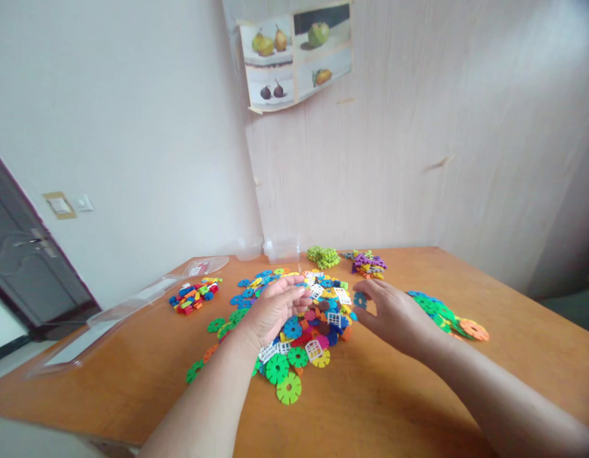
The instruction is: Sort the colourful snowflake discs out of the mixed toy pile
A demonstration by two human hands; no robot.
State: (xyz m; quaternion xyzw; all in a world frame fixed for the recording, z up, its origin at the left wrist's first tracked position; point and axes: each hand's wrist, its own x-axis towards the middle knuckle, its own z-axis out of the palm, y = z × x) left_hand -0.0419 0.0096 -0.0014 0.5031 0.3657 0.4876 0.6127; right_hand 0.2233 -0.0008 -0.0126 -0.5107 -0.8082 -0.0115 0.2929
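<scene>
My left hand (279,308) hovers above a mixed pile of plastic pieces, palm turned inward and fingers apart, with nothing visible in it. To the pile's right, my right hand (397,316) pinches a blue notched disc (360,299) between thumb and fingers. The pile holds several notched discs, among them a green disc (277,369) and a lime disc (289,388) at its near edge. White lattice window pieces (314,350) and small building blocks lie mixed in with them. Part of the pile is hidden behind my left hand and forearm.
Sorted heaps lie around on the wooden table (361,407): small blocks (194,296) at left, light green pieces (323,256) and purple pieces (368,262) at the back, notched discs (437,312) at right. Clear plastic containers (281,251) and lids (113,318) line the wall side.
</scene>
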